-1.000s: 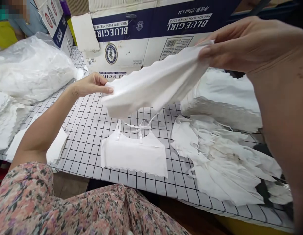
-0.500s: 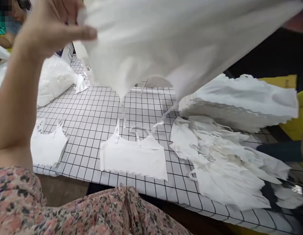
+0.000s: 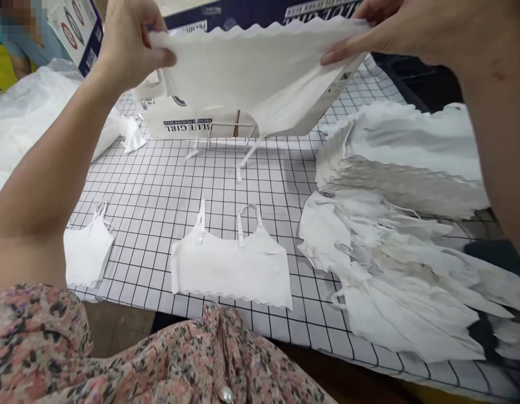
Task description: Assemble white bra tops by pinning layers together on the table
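Note:
Stretched between my hands is a white camisole top [image 3: 247, 67], upside down, its scalloped hem uppermost and its straps dangling above the table. My left hand [image 3: 136, 42] pinches the hem's left corner. At the opposite corner my right hand [image 3: 394, 31] grips it between thumb and fingers. Below lies another white camisole [image 3: 230, 266], flat with its straps pointing away from me. A further white top [image 3: 89, 252] rests at the left, partly behind my left forearm. To the right is a loose heap of white tops [image 3: 394, 280].
Behind the heap stands a neat stack of white garments [image 3: 411, 151]. A carton with printed lettering [image 3: 154, 129] stands at the back, partly behind the held top. Clear plastic bagging [image 3: 32, 112] lies at the left. The grid-patterned cloth [image 3: 146, 185] covers the table. A person [image 3: 36, 39] is at the far left.
The held top came down from close to the camera and is now stretched farther away, its hem visible. My right hand has come into clear view. The camisole on the table stayed put.

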The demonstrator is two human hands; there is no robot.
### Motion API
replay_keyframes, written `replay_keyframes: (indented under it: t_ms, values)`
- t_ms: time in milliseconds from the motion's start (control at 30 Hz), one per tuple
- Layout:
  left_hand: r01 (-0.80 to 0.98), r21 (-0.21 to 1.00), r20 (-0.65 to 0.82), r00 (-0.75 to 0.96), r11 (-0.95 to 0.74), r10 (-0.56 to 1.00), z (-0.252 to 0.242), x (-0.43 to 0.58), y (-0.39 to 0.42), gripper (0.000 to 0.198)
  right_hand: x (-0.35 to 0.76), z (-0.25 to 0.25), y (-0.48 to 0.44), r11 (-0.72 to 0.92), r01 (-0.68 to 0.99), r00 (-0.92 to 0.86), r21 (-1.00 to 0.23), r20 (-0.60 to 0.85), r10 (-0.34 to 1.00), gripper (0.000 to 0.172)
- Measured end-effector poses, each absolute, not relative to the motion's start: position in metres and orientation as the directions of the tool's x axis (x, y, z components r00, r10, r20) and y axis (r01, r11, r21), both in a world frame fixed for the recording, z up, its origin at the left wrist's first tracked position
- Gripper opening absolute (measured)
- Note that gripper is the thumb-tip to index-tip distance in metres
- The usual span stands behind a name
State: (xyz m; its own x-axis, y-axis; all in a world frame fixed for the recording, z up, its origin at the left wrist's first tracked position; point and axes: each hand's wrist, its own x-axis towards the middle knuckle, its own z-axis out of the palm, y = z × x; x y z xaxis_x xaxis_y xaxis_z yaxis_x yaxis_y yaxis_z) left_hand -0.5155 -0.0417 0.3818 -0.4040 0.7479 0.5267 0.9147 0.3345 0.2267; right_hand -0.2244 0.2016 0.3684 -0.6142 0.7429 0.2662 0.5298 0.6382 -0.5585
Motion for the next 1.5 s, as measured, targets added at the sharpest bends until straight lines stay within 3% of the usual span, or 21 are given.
replay_keyframes:
  t_ms: [67, 167, 300, 367, 533, 633, 700, 800, 1000, 1133, 1333, 1400, 1500]
  values:
    - [0.869, 0.273, 0.466, -0.494, 0.412, 0.734, 0.345, -0.494, -0.060, 0.052, -0.214, 0.338, 0.200, 0.675, 0.484, -0.658, -0.557, 0.277, 0.700, 0.064]
    - [0.779, 0.451, 0.366, -0.607, 0.436, 0.705, 0.263, -0.468, -0.084, 0.028, -0.199, 0.267, 0.208, 0.766, 0.415, -0.752, -0.490, 0.289, 0.593, 0.044]
    - [0.668, 0.699, 0.289, -0.589, 0.255, 0.754, 0.160, -0.432, -0.118, 0.016, -0.168, 0.170, 0.207, 0.789, 0.407, -0.834, -0.460, 0.165, 0.527, 0.010]
    - [0.648, 0.742, 0.307, -0.558, 0.173, 0.771, 0.137, -0.408, -0.141, 0.018, -0.142, 0.139, 0.198, 0.831, 0.375, -0.856, -0.412, 0.191, 0.481, 0.005]
    - [0.799, 0.587, 0.419, -0.438, 0.131, 0.796, 0.136, -0.339, -0.209, 0.010, -0.048, 0.110, 0.148, 0.968, 0.126, -0.775, -0.217, 0.588, 0.233, 0.019]
    - [0.829, 0.556, 0.428, -0.347, 0.060, 0.835, 0.128, -0.302, -0.239, 0.029, -0.007, 0.100, 0.112, 0.988, 0.018, -0.735, -0.153, 0.668, 0.117, 0.012]
    - [0.822, 0.567, 0.410, -0.335, 0.051, 0.849, 0.119, -0.288, -0.247, 0.037, 0.005, 0.091, 0.098, 0.985, 0.030, -0.781, -0.171, 0.611, 0.130, 0.015]
    - [0.815, 0.574, 0.401, -0.365, 0.080, 0.840, 0.118, -0.283, -0.246, 0.036, 0.009, 0.083, 0.098, 0.957, 0.146, -0.815, -0.252, 0.517, 0.261, 0.020]
    - [0.842, 0.526, 0.424, -0.386, 0.124, 0.820, 0.146, -0.274, -0.258, 0.037, 0.030, 0.087, 0.095, 0.942, 0.181, -0.677, -0.284, 0.659, 0.329, 0.023]
    - [0.873, 0.484, 0.418, -0.295, 0.065, 0.859, 0.123, -0.253, -0.274, 0.029, 0.054, 0.074, 0.063, 0.886, 0.311, -0.781, -0.344, 0.438, 0.444, 0.028]
    - [0.914, 0.386, 0.352, -0.273, 0.126, 0.895, 0.101, -0.246, -0.290, 0.025, 0.076, 0.067, 0.048, 0.904, 0.187, -0.837, -0.386, 0.420, 0.352, 0.018]
    - [0.924, 0.349, 0.326, -0.277, 0.158, 0.904, 0.113, -0.241, -0.290, 0.033, 0.075, 0.079, 0.042, 0.903, 0.180, -0.884, -0.389, 0.338, 0.322, 0.030]
    - [0.901, 0.380, 0.311, -0.337, 0.209, 0.888, 0.126, -0.222, -0.273, 0.056, 0.055, 0.098, 0.020, 0.922, 0.188, -0.946, -0.339, 0.189, 0.263, 0.064]
